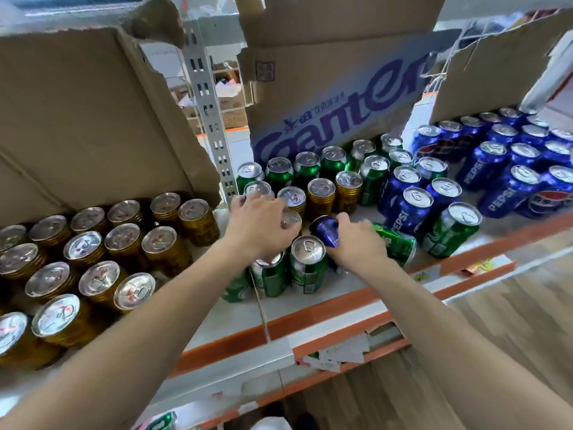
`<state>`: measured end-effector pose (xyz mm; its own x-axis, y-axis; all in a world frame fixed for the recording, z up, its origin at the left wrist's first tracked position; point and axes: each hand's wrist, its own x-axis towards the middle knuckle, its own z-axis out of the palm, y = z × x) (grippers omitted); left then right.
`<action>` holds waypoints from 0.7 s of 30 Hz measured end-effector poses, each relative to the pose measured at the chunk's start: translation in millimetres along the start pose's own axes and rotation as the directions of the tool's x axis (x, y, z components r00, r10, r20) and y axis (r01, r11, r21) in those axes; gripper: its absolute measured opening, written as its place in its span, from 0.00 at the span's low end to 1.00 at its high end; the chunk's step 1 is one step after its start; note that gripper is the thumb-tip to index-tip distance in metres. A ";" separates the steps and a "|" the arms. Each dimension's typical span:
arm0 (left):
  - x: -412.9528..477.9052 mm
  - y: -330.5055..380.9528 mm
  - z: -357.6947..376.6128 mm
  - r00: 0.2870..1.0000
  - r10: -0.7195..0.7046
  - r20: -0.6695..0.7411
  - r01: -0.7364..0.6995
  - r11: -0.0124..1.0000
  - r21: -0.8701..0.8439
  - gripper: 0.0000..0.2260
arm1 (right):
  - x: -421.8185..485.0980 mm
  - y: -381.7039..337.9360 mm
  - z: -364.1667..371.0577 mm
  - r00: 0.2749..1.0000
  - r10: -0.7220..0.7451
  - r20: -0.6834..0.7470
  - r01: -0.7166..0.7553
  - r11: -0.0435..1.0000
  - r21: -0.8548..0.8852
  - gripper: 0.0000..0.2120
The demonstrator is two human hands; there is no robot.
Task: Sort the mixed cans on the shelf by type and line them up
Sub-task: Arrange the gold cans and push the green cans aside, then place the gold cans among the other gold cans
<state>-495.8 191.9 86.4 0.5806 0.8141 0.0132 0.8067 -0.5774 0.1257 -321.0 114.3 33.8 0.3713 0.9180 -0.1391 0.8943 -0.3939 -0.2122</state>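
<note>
We are wrapping our right hand (356, 243) round a blue can (325, 231), fingers and thumb curling about its wall and holding it tilted just off the shelf (310, 308). Our left hand (263, 226), close beside it, is clawing down over a silver-topped can (290, 220) and pinching it at the rim; the fingers are hiding its body, so we cannot tell its colour. Touching the far side of the right hand, a green can (395, 243) is lying on its side. Just under both wrists, upright green cans (308, 268) are standing at the shelf's front. Beyond the left fingertips a few stray gold cans (321, 197) are sitting among a back row of green cans (307, 169). Out past the right hand the blue cans (409, 209) are gathering, with one green stray near them. Well off to the left of the left hand, a block of gold cans (124, 243) is already standing sorted below the cardboard boxes (77, 119). We are judging these cans as thin-walled and glossy: probably full, so fairly heavy for their size, stiff enough to lift but easy to dent under a hard squeeze, and slippery on the painted wall. We are favouring a full wrap round the middle of the wall, or a claw over the top rim where neighbours are crowding the sides.
</note>
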 end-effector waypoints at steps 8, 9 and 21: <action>28.8 11.7 8.3 0.995 -0.027 0.095 -0.004 0.949 0.315 0.28 | 0.4 -3.3 11.8 0.995 -0.054 -0.089 0.054 0.999 -0.004 0.24; 29.1 11.4 9.9 0.997 -0.011 0.079 -0.017 0.942 0.334 0.28 | 0.0 -2.6 11.5 0.994 -0.058 -0.096 0.061 0.998 0.033 0.23; 25.8 -7.3 -7.9 0.997 -0.028 -0.077 0.000 0.936 -0.352 0.19 | -21.8 23.3 -35.5 0.988 0.115 -0.099 0.031 0.485 0.874 0.25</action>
<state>-487.6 217.6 93.7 0.5473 0.8325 0.0859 0.7161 -0.5189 0.4668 -299.4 86.7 66.3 0.4946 0.8666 -0.0658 0.2275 -0.2022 -0.9526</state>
